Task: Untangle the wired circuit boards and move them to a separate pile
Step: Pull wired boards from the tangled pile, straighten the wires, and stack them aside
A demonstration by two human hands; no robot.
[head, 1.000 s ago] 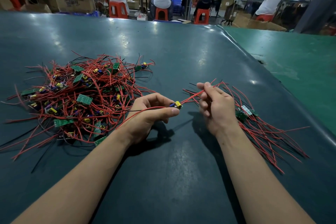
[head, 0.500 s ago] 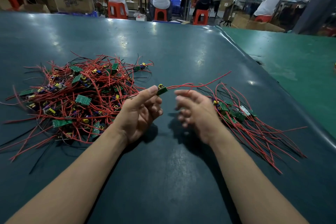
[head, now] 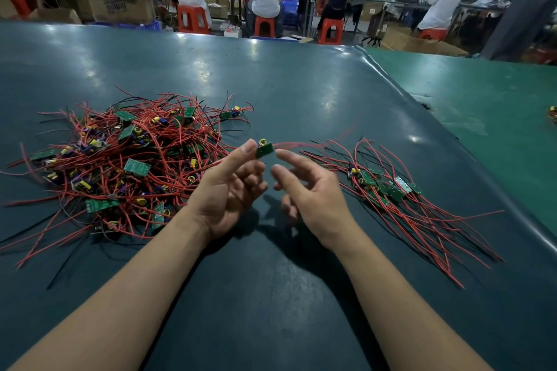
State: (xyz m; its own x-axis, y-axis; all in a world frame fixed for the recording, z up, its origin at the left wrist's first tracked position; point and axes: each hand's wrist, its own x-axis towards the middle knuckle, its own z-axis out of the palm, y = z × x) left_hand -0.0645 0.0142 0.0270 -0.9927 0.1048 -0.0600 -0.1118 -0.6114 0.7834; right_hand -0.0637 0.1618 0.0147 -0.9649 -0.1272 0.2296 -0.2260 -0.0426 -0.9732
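A tangled heap of wired circuit boards, green boards on red and black wires, lies at the left of the dark table. A smaller, straighter pile of boards lies at the right, its wires fanning toward the table's right edge. My left hand, palm up, pinches one small green board at its fingertips, just above the table between the piles. That board's red wires trail rightward, blurred, over the right pile. My right hand hovers beside it holding nothing, index finger pointing at the board.
A lighter green table adjoins at the right, with a small part at its far right edge. Behind the table, several people sit on red stools at benches among cardboard boxes.
My right hand has let go of the red wire and opened. My left hand has raised the board away from me, and its wires have swung right over the small pile.
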